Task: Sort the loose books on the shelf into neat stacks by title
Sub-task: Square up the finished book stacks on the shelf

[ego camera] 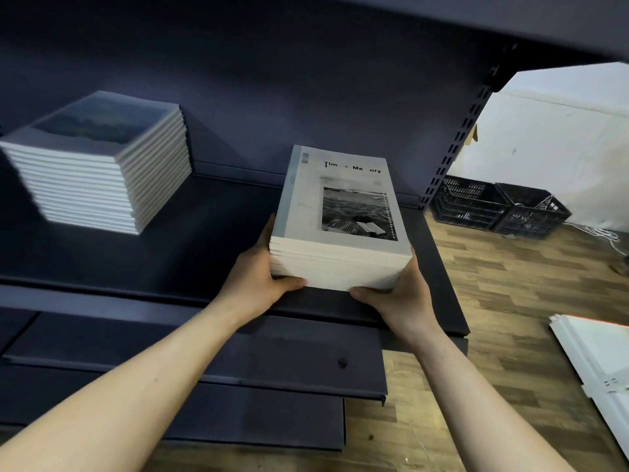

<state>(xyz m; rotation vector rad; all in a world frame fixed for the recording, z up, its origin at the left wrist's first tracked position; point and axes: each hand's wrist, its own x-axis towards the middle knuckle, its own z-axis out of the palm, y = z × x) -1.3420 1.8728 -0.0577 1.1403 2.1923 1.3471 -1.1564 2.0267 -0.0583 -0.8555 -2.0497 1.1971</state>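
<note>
Two bare forearms reach up from the bottom of the frame to a stack of books point(340, 229) at the centre. Left hand point(260, 272) clasps the stack's left side, thumb curled under the near lower corner; right hand point(396, 294) clasps the right side, thumb likewise at the near bottom edge. The top cover is pale with a black-and-white photo and a partly readable title, "Tim… Me…ory". This stack sits near the front right part of a dark blue shelf point(190, 247).

At the upper left of the frame a taller stack point(98, 165) of white-edged books with a bluish landscape cover stands on the same shelf, well apart from the held one. Dark lower shelves point(204, 362) step out below, and a dark back panel point(272, 90) rises behind. A slotted upright point(456, 144) marks the unit's right end. Beyond it, at the right, lie a wood-pattern floor point(510, 284), two black crates point(497, 209) against a white wall point(561, 131), and white panels point(599, 352) at the lower right.
</note>
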